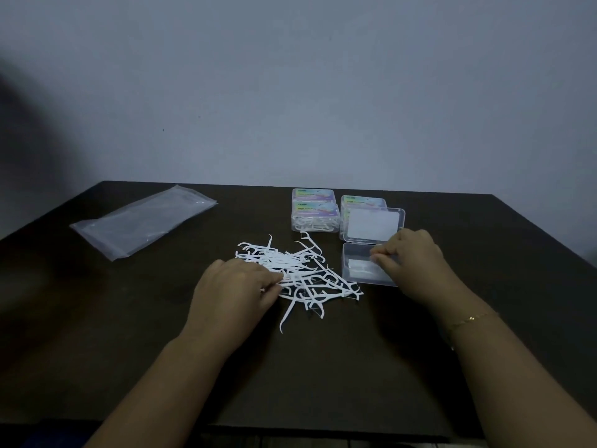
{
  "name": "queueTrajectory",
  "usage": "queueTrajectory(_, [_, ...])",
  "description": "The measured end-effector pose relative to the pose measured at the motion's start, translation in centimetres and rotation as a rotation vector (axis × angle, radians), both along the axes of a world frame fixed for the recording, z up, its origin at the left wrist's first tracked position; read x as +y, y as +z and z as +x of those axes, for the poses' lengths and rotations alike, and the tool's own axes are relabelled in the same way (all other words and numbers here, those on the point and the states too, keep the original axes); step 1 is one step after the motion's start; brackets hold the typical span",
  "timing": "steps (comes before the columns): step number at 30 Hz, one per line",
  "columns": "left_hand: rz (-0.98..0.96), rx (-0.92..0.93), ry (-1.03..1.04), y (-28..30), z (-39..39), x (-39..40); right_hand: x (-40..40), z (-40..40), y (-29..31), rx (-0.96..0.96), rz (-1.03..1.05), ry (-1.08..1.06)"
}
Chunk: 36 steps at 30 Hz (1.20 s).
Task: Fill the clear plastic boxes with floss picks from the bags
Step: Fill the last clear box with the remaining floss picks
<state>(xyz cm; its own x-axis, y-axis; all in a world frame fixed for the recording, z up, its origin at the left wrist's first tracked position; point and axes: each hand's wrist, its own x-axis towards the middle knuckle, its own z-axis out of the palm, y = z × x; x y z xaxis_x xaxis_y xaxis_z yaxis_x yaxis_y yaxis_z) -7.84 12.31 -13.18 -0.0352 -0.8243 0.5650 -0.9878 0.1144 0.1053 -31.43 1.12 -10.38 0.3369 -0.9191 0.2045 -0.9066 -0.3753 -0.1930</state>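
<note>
Floss picks (298, 276): sitting in a tangled heap on the table (97, 318), right at the left hand's fingertips.
Left hand (235, 292): fingers curling onto a few picks, probably snagging extras.
Right hand (410, 260): fingertips seem to be pinching something over the open clear box (361, 270); can't tell what.
Risk: light box sliding.

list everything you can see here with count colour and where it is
loose white plastic floss picks: a heap, white, table centre
open clear plastic box: one, clear, right of the heap, a few picks inside, lid up
closed clear plastic boxes with colourful labels: at least three, behind the heap and the open box
flat clear plastic bag: one, clear, far left
dark brown wooden table: one
thin gold bracelet: one, right wrist
left hand: on the heap
right hand: over the open box, pinching something small
</note>
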Motion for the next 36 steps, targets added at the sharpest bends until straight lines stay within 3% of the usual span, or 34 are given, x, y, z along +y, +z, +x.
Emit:
queueTrajectory(5, [-0.07, 0.045, -0.045, 0.9, 0.1, -0.3, 0.4, 0.2, 0.3, -0.174, 0.018, 0.02])
queueTrajectory(10, [-0.018, 0.069, -0.036, 2.2, 0.6, -0.5, 0.5, 0.2, 0.3, -0.322, -0.017, 0.021])
queueTrajectory(16, [0.194, 0.438, 0.011, 4.0, 1.3, -1.6, 0.3, 0.4, -0.1, -0.389, -0.045, 0.013])
queueTrajectory(20, [0.185, 0.663, -0.059, 5.3, 0.9, -2.9, 0.1, 0.4, -0.2, -0.448, -0.06, -0.018])
queueTrajectory(30, [0.134, 0.998, -0.289, 6.4, -4.8, -7.5, -0.4, 0.1, -0.3, -0.716, -0.18, -0.101])
queueTrajectory(32, [0.139, 1.008, -0.313, 6.1, -6.5, -8.6, -0.6, -0.3, -0.4, -0.822, -0.192, -0.135])
queueTrajectory(36, [0.184, 0.858, -0.345, 5.7, -9.2, -10.0, -0.8, -0.8, -0.2, -1.107, -0.114, -0.192])
